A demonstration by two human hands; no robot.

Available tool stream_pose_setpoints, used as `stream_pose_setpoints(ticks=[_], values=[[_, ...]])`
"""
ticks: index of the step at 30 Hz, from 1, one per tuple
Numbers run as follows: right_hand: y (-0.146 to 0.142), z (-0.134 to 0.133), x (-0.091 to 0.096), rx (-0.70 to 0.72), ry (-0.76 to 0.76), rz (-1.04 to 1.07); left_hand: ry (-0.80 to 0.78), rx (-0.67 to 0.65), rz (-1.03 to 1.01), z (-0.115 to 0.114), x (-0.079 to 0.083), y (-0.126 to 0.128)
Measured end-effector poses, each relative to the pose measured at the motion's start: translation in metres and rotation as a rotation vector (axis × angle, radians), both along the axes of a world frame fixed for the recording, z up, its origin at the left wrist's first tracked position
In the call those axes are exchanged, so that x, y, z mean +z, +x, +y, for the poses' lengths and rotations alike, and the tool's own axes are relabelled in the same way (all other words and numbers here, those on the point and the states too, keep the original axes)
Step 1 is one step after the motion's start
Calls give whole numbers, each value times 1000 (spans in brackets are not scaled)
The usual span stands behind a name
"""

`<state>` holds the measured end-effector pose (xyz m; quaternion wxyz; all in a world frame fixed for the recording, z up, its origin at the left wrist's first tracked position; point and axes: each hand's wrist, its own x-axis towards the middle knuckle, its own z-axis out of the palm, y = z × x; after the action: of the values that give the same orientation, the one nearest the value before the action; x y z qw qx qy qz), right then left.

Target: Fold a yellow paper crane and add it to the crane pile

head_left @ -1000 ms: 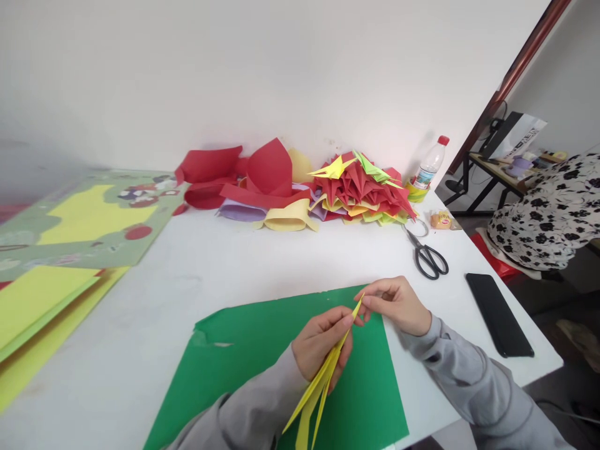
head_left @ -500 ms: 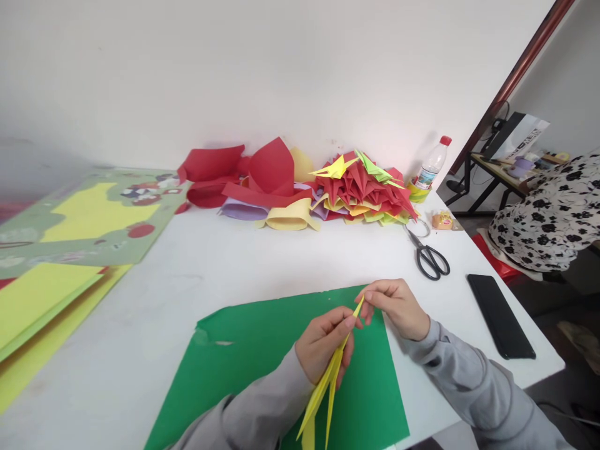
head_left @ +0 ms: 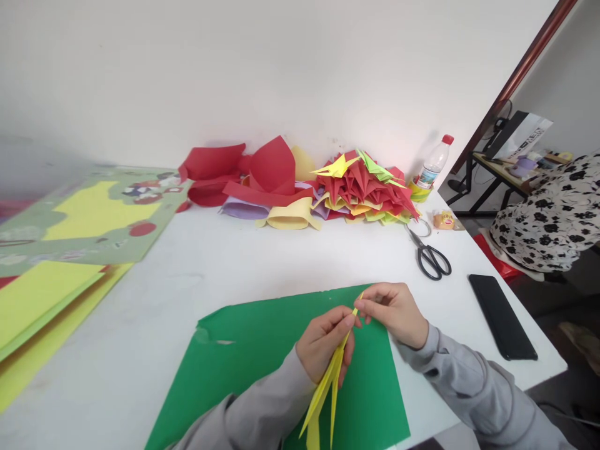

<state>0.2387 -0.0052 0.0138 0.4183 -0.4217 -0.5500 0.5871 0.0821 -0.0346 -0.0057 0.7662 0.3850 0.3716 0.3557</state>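
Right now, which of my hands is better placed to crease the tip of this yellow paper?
Your right hand, probably: it pinches near the tip of the yellow paper, while your left hand holds the paper farther down and seems better suited to steadying.

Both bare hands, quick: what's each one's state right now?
Left hand: closed, holding the folded, pointed yellow paper piece.
Right hand: closed at the fingertips, pinching that piece's upper tip.

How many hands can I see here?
2: the left hand holds the folded yellow paper, and the right hand pinches its upper tip. Others may be hidden.
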Motion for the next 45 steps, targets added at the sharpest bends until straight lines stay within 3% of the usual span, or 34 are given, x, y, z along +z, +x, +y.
stream_pose_setpoints(ticks=[8,18,26,40,45], values=[[6,0,-3,13,105,-82,-20,-19,5,-1,4,0],[7,3,-4,4,46,-31,-6,2,8,-1,0,1],[3,0,3,2,116,-117,9,23,41,-3,2,2],[4,1,-8,-77,-27,14,78,22,99,-7,0,5],[5,4,-4,-22,-66,15,93,66,129,-9,3,5]])
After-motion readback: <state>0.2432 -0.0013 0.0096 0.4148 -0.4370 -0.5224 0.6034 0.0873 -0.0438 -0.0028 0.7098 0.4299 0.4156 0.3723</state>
